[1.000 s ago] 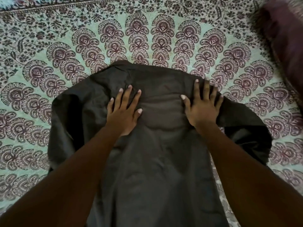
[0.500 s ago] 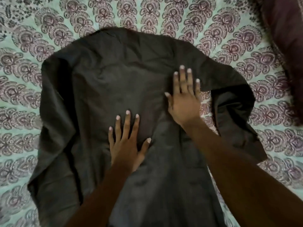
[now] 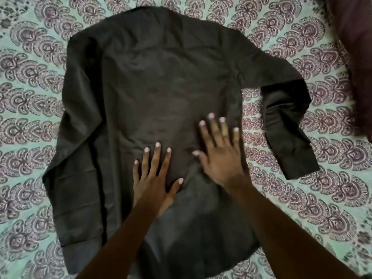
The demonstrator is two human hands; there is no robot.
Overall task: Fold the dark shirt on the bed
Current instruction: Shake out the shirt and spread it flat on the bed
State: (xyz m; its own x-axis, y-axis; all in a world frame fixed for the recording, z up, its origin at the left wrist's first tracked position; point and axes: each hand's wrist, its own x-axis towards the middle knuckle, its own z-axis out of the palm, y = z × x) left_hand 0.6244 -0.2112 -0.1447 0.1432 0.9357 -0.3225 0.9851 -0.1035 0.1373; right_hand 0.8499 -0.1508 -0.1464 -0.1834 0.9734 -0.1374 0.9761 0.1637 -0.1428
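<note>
Dark shirt (image 3: 161,81) lies spread flat, back up, on the bed (image 3: 28,109) with its mint-and-maroon print sheet. Left hand (image 3: 154,179) and right hand (image 3: 219,158) press palm-down on its lower middle, fingers (image 3: 213,127) splayed, gripping nothing. Right sleeve (image 3: 287,125) bent downward.

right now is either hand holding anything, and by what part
Nothing is held. The left hand and right hand lie flat, fingers spread, on the back of the dark shirt, pressing rather than gripping.
</note>
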